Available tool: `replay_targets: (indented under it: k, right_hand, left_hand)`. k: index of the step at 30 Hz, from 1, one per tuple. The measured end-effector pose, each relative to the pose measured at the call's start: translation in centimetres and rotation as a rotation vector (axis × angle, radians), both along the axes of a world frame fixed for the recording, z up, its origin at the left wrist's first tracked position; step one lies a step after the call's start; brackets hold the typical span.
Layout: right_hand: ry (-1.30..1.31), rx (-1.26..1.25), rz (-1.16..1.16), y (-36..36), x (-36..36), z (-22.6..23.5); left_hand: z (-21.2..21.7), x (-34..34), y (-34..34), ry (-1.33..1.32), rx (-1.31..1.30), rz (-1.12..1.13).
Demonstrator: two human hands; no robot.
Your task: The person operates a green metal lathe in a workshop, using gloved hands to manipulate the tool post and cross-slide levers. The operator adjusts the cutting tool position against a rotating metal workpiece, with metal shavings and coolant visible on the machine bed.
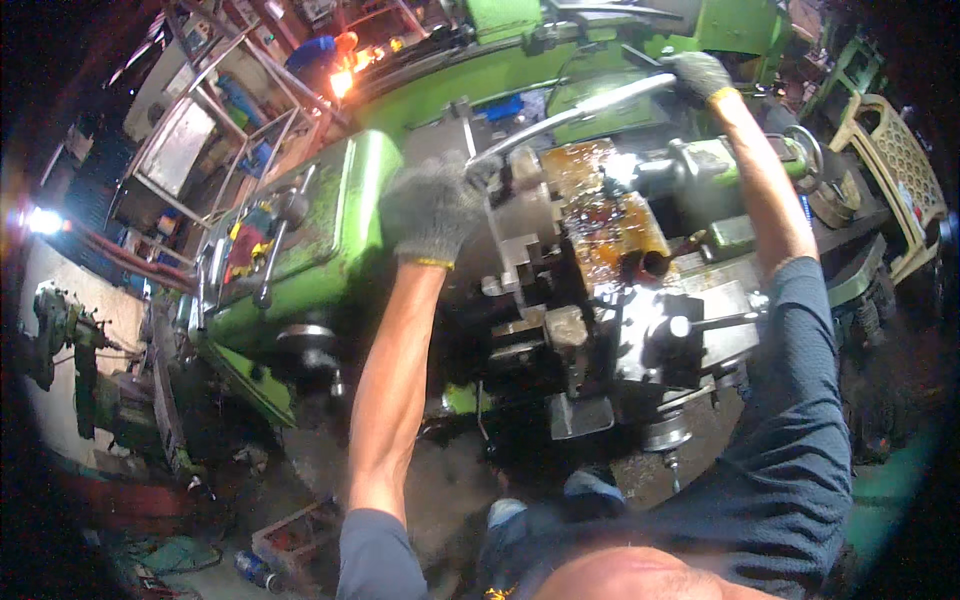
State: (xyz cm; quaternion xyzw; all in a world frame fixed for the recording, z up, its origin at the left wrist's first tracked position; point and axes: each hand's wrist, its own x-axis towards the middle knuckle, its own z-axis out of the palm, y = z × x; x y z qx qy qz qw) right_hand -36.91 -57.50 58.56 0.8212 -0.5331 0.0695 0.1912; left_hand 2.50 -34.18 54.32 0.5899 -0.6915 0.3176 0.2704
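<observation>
Grey-gloved, my right hand [700, 78] is closed round the far right end of a long metal bar [590, 105]. The bar slants down to the left, over the lathe, toward the lathe chuck [525, 220]. My left hand [435, 205], in a matching glove, is at the chuck's left side, by the bar's lower end. Its fingers are blurred, so its grip on the bar or chuck is unclear. Right of the chuck, an oily brown surface [610, 215] glistens with wet metal. The green headstock [345, 220] is left of my left hand.
The tool post [655, 335] and carriage handwheel [668, 432] are on the near side. A tailstock [710, 165] lies under my right forearm. A beige plastic chair [895, 175] stands at right. Far off, a person in blue [315, 55] is near a bright orange glow.
</observation>
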Motion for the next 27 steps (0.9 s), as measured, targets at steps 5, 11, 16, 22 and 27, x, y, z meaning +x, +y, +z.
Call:
replay_targets:
  k: [5, 11, 16, 22, 27]
  right_hand:
    - [-0.063, -0.145, 0.001, -4.7, 2.1, 1.3]
    - [-0.011, 0.035, 0.108, -4.0, -2.0, 0.1]
    - [0.036, -0.03, 0.12, -0.6, -5.7, 0.2]
    - [0.014, -0.049, -0.077, 0.7, -10.6, 1.1]
    - [-0.087, 0.166, -0.377, 8.9, -15.8, -2.0]
  left_hand:
    - [0.6, -1.5, 0.4, -0.011, 0.039, 0.098]
    - [2.1, 2.1, -1.9, -0.093, 0.113, -0.011]
    - [2.5, 3.1, -3.2, -0.052, 0.257, -0.064]
    - [1.3, 5.2, -5.7, 0.037, 0.23, -0.174]
    - [1.0, 6.5, -6.3, 0.032, 0.23, -0.224]
